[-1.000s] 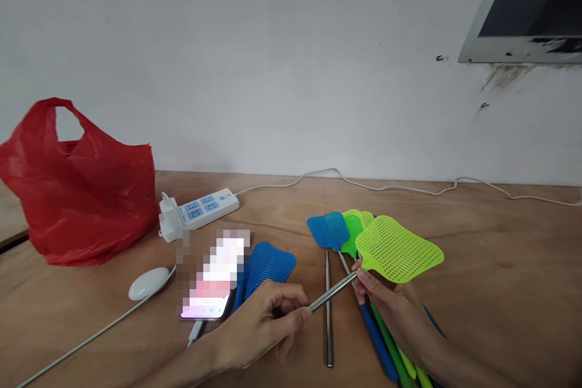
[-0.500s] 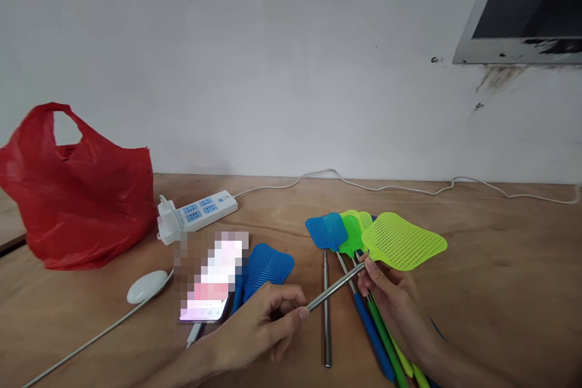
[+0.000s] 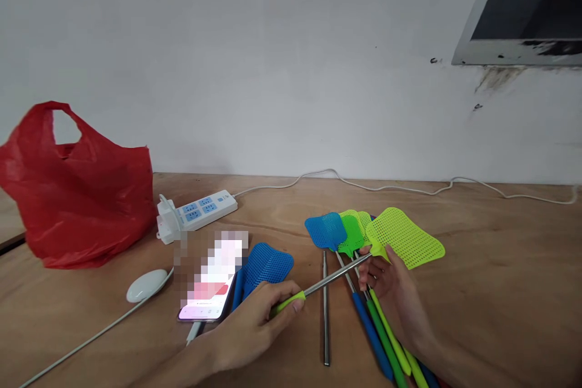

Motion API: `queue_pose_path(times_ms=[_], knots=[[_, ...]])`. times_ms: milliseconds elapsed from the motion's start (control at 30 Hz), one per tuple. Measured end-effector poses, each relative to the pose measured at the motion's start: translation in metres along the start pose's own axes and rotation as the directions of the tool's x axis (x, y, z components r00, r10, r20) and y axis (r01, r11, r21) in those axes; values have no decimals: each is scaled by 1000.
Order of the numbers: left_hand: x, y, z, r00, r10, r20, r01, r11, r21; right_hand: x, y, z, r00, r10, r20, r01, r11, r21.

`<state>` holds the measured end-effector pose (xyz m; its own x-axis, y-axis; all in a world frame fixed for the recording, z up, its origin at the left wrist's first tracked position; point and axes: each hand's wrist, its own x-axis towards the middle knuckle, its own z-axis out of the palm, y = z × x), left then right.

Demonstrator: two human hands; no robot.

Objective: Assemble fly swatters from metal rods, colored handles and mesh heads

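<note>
A yellow-green fly swatter with a thin metal rod is held slantwise above the table. My left hand is closed round its yellow-green grip. At the other end, my right hand pinches the neck, thumb by the mesh head and fingertips at the rod. Beneath lie several more swatters, with a blue mesh head and a green mesh head showing; their grips run toward the near edge, partly behind my right hand. A loose metal rod lies between my hands. Another blue mesh head rests beyond my left hand.
A lit phone, partly pixelated, stands left of my left hand with a cable plugged in. Behind it are a white power strip and a red plastic bag. A white oval device sits on the wooden table.
The yellow-green grip now shows in my left hand, where only metal rod emerged before. My right hand's thumb has shifted up beside the mesh head, which has tilted slightly.
</note>
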<state>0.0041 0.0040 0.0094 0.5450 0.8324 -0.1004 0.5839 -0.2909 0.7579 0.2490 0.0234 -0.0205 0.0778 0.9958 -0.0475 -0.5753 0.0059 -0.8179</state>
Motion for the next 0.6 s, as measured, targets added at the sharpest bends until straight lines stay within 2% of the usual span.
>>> queue_pose_path(times_ms=[133,267,433,600], knots=[[0,-2,0,1000,5,2,-5,999,32,-1,0,3,997,-70,30,72,993,-92],[-2,-3,-1,1000,-1,-23,2,999,50,-1,-2,5,995,-84,61,91,989,-117],[-3,-2,1,1000,-3,-24,5,999,51,-5,-2,5,992,-76,103,90,987,-135],[-3,5,6,1000,2,-5,-2,999,40,-18,7,8,974,6,228,44,976,-212]])
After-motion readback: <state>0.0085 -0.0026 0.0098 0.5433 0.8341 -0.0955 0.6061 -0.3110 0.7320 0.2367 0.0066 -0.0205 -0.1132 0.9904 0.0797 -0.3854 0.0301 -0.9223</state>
